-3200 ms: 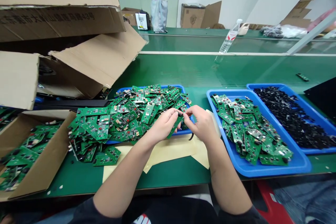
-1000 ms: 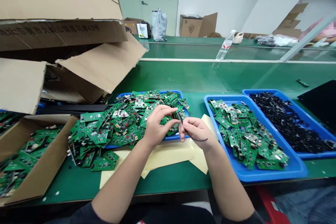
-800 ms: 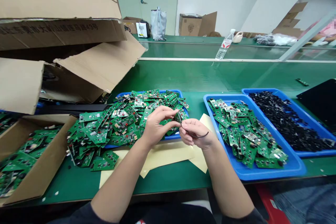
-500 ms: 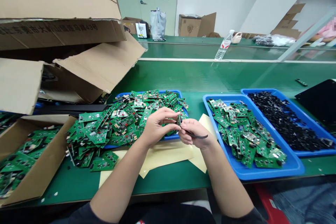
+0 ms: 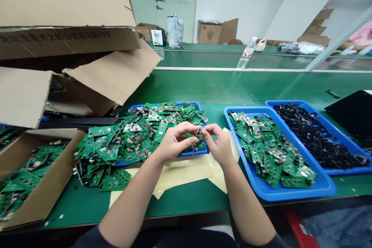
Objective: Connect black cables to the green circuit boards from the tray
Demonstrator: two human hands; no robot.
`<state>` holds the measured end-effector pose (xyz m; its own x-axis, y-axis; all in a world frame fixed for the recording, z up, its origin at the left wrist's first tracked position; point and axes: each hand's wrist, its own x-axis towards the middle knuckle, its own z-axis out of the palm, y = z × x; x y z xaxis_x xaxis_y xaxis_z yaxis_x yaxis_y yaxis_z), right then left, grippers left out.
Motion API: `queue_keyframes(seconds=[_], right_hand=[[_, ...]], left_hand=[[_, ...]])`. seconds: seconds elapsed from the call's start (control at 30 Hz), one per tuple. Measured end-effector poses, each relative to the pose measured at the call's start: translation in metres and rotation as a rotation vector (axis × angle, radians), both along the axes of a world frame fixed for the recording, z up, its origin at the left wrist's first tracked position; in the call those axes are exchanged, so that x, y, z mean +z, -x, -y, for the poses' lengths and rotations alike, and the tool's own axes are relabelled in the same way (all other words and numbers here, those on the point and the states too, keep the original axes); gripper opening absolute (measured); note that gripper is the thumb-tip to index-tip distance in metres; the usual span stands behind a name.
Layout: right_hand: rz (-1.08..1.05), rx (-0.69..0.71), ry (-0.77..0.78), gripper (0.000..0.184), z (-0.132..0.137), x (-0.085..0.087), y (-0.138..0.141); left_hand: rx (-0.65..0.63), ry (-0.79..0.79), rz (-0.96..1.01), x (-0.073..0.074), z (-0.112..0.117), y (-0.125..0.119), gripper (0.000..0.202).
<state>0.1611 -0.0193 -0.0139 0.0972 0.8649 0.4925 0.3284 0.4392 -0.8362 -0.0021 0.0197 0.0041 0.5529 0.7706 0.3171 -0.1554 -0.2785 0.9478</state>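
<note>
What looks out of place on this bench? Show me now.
The green circuit boards overflow the blue tray, spilling past its rim onto the green bench mat and a yellowish paper sheet. The cardboard carton at left sags open, its flaps bent.

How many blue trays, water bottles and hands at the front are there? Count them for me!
Blue trays: 3
Water bottle: 1
Hands: 2
Total: 6
</note>
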Motion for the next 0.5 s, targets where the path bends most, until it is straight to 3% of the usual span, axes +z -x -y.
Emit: queue_keyframes(seconds=[0.3,0.5], right_hand=[[0.011,-0.064,-0.074,0.015,-0.0007,0.0006,-0.0015],[0.066,-0.025,-0.161,0.017,0.0001,0.0034,0.0003]], left_hand=[[-0.099,0.025,0.066,-0.0016,0.0003,-0.0007,0.026],[0.027,0.180,0.173,-0.0056,0.0016,-0.0065,0.029]])
